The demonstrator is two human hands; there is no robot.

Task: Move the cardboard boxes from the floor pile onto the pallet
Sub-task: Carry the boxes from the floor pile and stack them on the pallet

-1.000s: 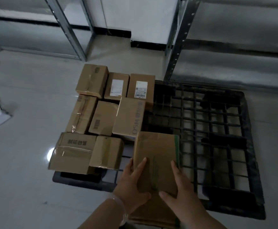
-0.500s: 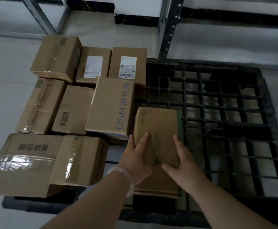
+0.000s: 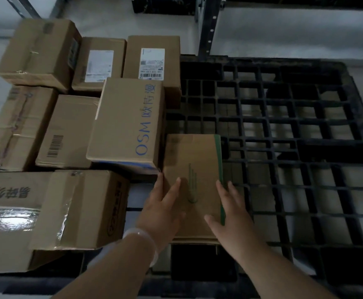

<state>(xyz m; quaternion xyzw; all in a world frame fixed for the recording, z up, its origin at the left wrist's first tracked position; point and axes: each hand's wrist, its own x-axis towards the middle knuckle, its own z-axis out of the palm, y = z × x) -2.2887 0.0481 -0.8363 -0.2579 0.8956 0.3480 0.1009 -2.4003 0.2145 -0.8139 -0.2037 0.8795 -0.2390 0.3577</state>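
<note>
Two hands are resting on top of the flat box (image 3: pixel 192 180) with the green stripe. The box is lying on the black pallet (image 3: pixel 295 147), tucked just beside the taller OSM box (image 3: pixel 126 121) on its left. The other boxes (image 3: pixel 68 130) are crowding the pallet's left side.

In the head view, the left hand (image 3: pixel 161 210) is lying spread on the box's near left part, fingers straight and pointing away. The right hand (image 3: pixel 232 214) is lying flat too, fingers straight along the green right edge. Neither is curling round anything.

The box's long axis is running straight away from the person, and both hands are sitting on its near half, equally close. I'd say the box is already down, so the coming move is looking like a release or a small push along that axis.
</note>
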